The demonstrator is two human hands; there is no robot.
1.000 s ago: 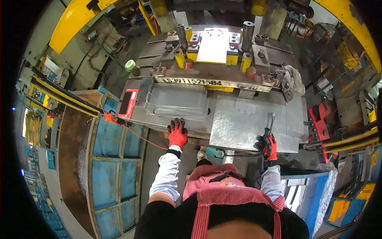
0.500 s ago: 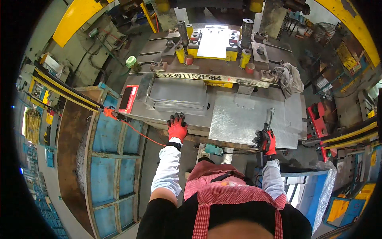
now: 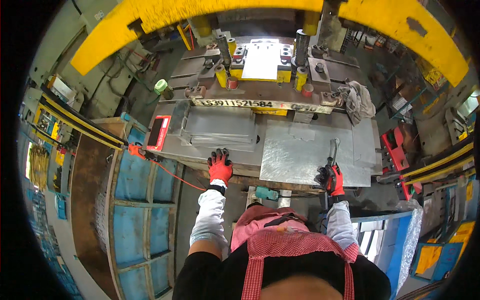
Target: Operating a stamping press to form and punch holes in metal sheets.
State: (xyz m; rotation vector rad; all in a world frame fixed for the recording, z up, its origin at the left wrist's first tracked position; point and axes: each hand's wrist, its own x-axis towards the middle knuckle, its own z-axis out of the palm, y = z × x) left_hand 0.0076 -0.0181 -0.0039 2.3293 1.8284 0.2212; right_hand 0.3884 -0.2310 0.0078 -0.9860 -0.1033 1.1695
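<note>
My left hand (image 3: 220, 167), in a red glove with dark fingertips, rests with fingers spread on the front edge of the press table (image 3: 195, 152). Just beyond its fingertips lies a stack of thin grey metal sheets (image 3: 220, 122). My right hand (image 3: 331, 180), gloved alike, is closed round a long grey metal hand tool (image 3: 334, 147) with a rounded head. The tool's head is over a wide scratched metal plate (image 3: 295, 155); I cannot tell whether it touches. Farther back, a bright sheet (image 3: 260, 62) lies on the die between the posts.
Yellow press guards (image 3: 225, 11) arch across the top. A grey rag (image 3: 357, 102) hangs at the table's right end. On the left are a red-framed card (image 3: 159, 132), a green-lidded jar (image 3: 161, 87) and a blue-framed bin (image 3: 132, 175). Yellow-black bars (image 3: 82, 120) flank both sides.
The view has tilted, so more of the yellow guards shows at the top. Both hands keep their places; the right hand still grips the tool.
</note>
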